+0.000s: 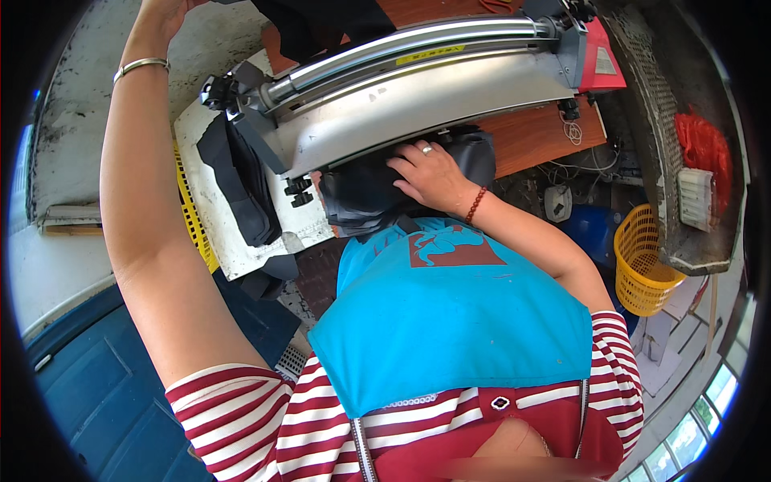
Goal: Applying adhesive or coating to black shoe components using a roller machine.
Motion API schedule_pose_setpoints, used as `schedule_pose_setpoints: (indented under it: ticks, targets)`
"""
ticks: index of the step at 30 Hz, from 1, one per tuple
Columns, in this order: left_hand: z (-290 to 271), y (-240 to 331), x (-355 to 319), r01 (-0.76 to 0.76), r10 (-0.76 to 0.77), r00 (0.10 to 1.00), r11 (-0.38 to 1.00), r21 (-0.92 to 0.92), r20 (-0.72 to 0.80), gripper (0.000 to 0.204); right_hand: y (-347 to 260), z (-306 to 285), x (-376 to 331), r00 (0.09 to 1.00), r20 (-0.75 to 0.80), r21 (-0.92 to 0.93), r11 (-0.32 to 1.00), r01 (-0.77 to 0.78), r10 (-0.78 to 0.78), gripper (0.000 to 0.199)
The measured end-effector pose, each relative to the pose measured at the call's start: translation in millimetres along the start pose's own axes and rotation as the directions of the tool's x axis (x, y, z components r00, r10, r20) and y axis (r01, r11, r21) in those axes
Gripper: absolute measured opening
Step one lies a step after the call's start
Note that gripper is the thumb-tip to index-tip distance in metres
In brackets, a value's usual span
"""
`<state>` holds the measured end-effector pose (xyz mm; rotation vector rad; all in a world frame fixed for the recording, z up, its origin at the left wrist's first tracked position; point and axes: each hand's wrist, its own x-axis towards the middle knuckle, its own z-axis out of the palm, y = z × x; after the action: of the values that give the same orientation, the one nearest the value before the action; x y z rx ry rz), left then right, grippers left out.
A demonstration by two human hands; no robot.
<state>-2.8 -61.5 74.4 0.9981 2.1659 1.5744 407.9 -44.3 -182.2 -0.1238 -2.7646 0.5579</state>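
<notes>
A machine with long silver rollers (418, 46) and a sloped metal plate (418, 120) stands in front of me. My right hand (430, 171) lies on a stack of black sheet pieces (361, 189) along the plate's near edge, fingers spread, the tips close to that edge. Far off to the left, my left hand (165, 18) reaches past the machine's left end. The picture's upper edge cuts off its fingers, so what they do is hidden. More black pieces (325, 24) lie behind the rollers, near that hand.
Left of the machine, another black stack (241, 181) rests on a white board (233, 261). A yellow crate (193, 213) shows beside it. A brown wooden tabletop (538, 145) extends to the right, with loose cables below. A yellow basket (642, 261) and a red plastic bag (703, 157) are farther right.
</notes>
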Motion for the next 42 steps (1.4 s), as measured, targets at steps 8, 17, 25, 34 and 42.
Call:
schedule_pose_setpoints:
  ticks: [8,17,25,34,42]
  targets:
    - [-150,-35,36,-0.066,0.081,0.991,0.989,0.132,-0.108,0.035,-5,-4,-5,0.991,0.030,0.017,0.991,0.133,-0.134,0.039]
    - [-181,-57,-37,-0.326,0.510,0.856,0.660,0.677,-0.086,0.064,-8,1,-8,0.996,-0.012,0.046,0.995,0.094,-0.093,0.033]
    - [-159,-170,-164,-0.187,0.167,0.982,0.764,0.618,0.091,0.054,-9,3,-7,0.997,-0.012,0.064,0.995,0.071,-0.070,0.032]
    - [-127,-233,-315,0.099,-0.165,0.986,0.667,0.738,0.017,0.041,-8,2,-5,0.998,0.001,0.069,0.996,0.062,-0.063,0.031]
    - [-133,-231,-332,0.148,-0.035,0.983,0.727,0.670,-0.179,0.034,-11,2,-6,0.998,-0.008,0.060,0.996,0.064,-0.064,0.031]
